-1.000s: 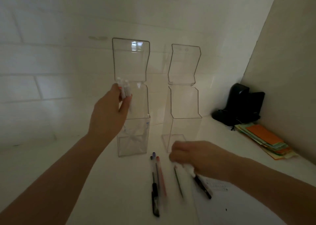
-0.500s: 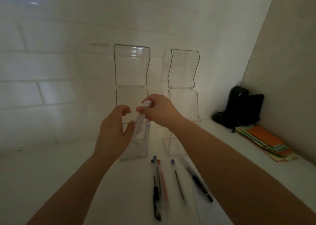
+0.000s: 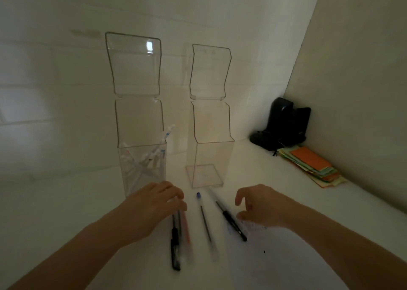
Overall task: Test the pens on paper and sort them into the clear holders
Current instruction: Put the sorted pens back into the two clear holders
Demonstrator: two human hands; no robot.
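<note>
Center frame, on white tabletop (image 3: 66, 212): two clear holders, four loose pens, both hands low.
Left holder (image 3: 141, 122): clear hard plastic, tall square box, hinged lid flipped up against the tiled wall; several pale-barrelled pens (image 3: 154, 155) lean inside, one tip poking above the front rim.
Right holder (image 3: 210, 122): same shape and material, lid up, just right of the left one, apart from it.
Left hand (image 3: 154, 203): lower center-left, palm down, fingers together and slightly curved, fingertips over the top ends of the black pen and red pen; contact unclear, motion blur.
Right hand (image 3: 259, 206): lower center-right, fingers and thumb loosely curled and apart, holding nothing, hovering just right of the dark clip pen.
Black pen (image 3: 175, 250): glossy barrel, lies lengthwise, lower center.
Red pen (image 3: 186, 230): translucent reddish barrel, right beside the black one, parallel.
Blue-capped pen (image 3: 204, 219): thin clear barrel, small blue cap at far end.
Dark clip pen (image 3: 231, 221): angled, lower end on the paper.
Paper (image 3: 275, 263): white sheet, lower right, faint ink specks.
Far right: flat stack of coloured paper (image 3: 312, 166), orange on top; black matte device (image 3: 282, 124) in the corner behind it.
</note>
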